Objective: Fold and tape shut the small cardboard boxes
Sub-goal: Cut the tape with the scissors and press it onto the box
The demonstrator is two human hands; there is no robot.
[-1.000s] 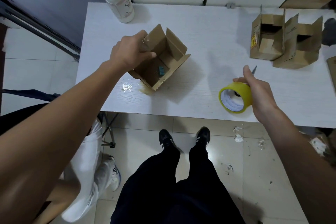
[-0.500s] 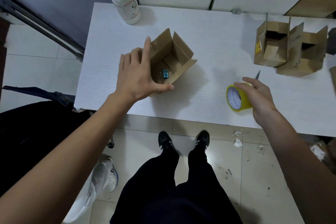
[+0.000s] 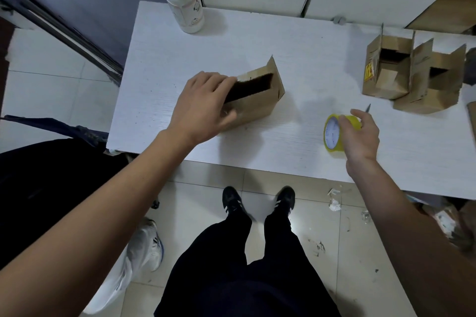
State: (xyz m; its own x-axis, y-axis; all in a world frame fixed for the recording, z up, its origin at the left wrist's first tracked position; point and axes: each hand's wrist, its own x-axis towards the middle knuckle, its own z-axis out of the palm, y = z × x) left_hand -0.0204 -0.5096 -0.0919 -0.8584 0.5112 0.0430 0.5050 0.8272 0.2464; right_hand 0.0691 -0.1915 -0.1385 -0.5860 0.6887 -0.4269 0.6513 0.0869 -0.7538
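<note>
A small brown cardboard box (image 3: 257,103) stands on the white table (image 3: 283,59), left of centre. Its near top flap is folded down and a dark slot of the opening still shows; one end flap sticks up at the right. My left hand (image 3: 203,108) grips the box's left end, fingers curled over the top edge and thumb against the front side. My right hand (image 3: 360,136) holds a yellow tape roll (image 3: 333,134) standing on edge near the table's front edge. A thin dark pointed tool (image 3: 368,108) pokes out past its fingers.
Two open cardboard boxes (image 3: 391,72) (image 3: 435,82) with raised flaps stand at the far right. A white bottle (image 3: 183,0) stands at the back left corner. Another person's white shoe (image 3: 146,249) is on the tiled floor at the left. Paper scraps (image 3: 334,203) lie under the table.
My left hand went from flat against the open box to gripping its left end. The flaps have come down over the opening, hiding the blue clip inside. The tape roll stayed put.
</note>
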